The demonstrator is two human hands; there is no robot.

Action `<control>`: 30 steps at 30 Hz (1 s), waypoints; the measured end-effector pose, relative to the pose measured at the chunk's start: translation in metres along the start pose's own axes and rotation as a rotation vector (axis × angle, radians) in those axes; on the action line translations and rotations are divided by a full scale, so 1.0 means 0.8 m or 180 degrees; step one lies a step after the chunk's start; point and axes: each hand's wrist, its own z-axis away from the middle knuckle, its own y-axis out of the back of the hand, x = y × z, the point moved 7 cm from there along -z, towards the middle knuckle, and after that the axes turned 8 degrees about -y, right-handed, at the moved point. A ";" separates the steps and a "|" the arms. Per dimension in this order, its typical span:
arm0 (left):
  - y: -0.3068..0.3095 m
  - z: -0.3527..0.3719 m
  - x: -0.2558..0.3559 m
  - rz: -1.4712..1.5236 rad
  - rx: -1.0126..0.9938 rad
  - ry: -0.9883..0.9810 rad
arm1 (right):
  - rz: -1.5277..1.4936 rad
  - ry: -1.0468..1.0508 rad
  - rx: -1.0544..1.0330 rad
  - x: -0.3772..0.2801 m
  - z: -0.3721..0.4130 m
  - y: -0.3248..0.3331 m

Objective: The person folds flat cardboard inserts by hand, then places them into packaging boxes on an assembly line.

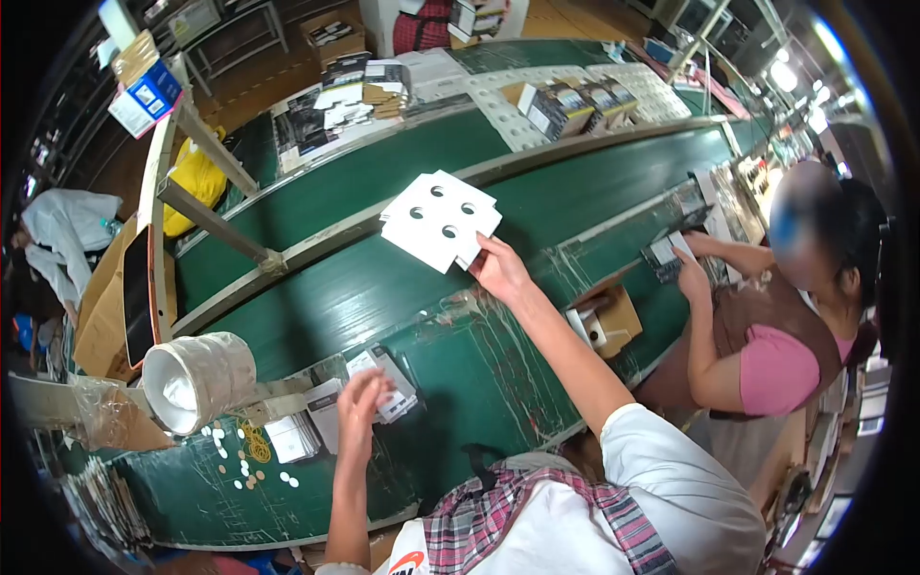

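My right hand (500, 270) grips the near corner of a white die-cut cardboard sheet (436, 222) with several round holes. The sheet is raised over the green conveyor belt, its thumb-side corner pinched. My left hand (362, 407) hovers at a stack of printed cards (398, 383), fingers loosely bent and apart, with nothing visible in them. Left of that hand lie more stacks of white cards (292, 438) on the green worktop (450, 402). Whether my left fingertips touch the cards is hard to make out.
A white bucket (199, 379) stands at the left beside yellow rubber bands (254, 441) and small white discs (290, 478). An open cardboard box (613, 321) sits at right. Beyond it, a co-worker (767, 355) handles a small box. A metal rail (335, 235) runs behind the belt.
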 end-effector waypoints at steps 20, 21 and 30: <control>-0.050 -0.001 -0.067 0.0253 0.0620 0.0738 | 0.2739 0.2390 0.1019 -0.235 -0.287 -0.005; -0.061 -0.012 -0.064 0.0292 0.0585 0.0703 | 0.3104 0.2948 0.1107 -0.247 -0.258 -0.031; -0.164 -0.236 0.054 0.2208 -0.0437 0.0209 | 0.6248 0.4777 -0.0693 -0.209 -0.029 -0.157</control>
